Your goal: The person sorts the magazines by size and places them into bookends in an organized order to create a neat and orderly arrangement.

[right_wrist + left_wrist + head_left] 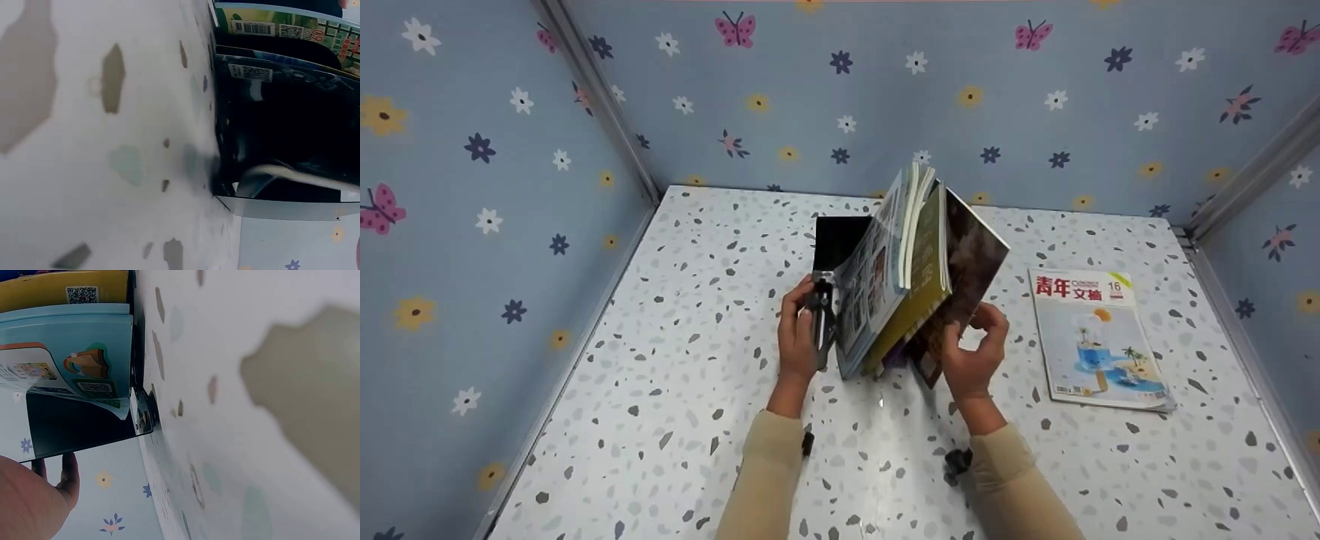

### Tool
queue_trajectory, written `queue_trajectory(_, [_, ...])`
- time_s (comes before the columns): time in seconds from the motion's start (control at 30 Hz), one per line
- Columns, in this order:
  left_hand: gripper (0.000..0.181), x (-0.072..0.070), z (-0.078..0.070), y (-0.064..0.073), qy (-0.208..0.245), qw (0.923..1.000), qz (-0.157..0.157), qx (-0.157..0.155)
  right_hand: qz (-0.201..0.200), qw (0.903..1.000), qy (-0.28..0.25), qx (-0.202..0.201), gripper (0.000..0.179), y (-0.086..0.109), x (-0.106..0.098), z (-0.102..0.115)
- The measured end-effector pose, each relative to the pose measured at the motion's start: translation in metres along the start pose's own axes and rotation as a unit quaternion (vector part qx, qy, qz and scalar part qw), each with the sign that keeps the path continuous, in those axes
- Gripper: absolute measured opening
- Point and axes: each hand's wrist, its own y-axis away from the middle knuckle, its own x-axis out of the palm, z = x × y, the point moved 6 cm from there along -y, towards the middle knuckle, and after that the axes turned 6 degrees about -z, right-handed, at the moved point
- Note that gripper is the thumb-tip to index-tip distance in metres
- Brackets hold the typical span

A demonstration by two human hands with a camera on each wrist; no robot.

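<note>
A black magazine holder (840,236) stands mid-table, holding several magazines that lean to the right. My left hand (797,337) grips the holder's left side; in the left wrist view its fingertips lie at the edge of the black panel (73,430). A light-blue magazine (876,274) leans leftmost, with an olive-yellow one (928,262) beside it. Rightmost is a magazine with a dark brown cover (975,251), its right edge pinched between thumb and fingers of my right hand (976,364). The right wrist view shows a dark cover (292,112) low in the holder, that hand out of sight.
Another magazine (1099,337) with a beach picture lies flat on the speckled table (690,360), to the right. Blue patterned panels (885,97) enclose the back and sides. Dark straps with small devices (958,461) sit at both wrists.
</note>
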Motion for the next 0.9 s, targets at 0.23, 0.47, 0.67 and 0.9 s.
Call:
queue_trajectory(0.23, [0.035, -0.001, -0.002, 0.000, -0.011, 0.9999, -0.006, -0.008, 0.035, 0.9952, 0.045, 0.080, 0.038, -0.004, -0.006, -0.017])
queue_trajectory(0.47, [0.034, 0.001, -0.009, -0.001, -0.025, 0.9995, -0.004, -0.019, 0.104, 0.9773, 0.123, 0.137, 0.027, -0.020, -0.007, -0.013])
queue_trajectory(0.67, [0.031, 0.007, -0.034, -0.005, -0.022, 0.9995, -0.001, -0.023, 0.151, 0.9617, 0.166, 0.158, 0.041, -0.035, -0.006, -0.009])
queue_trajectory(0.9, [0.031, 0.006, -0.027, -0.004, -0.013, 0.9998, -0.001, -0.017, 0.199, 0.9495, 0.191, 0.150, 0.036, -0.052, -0.003, -0.003])
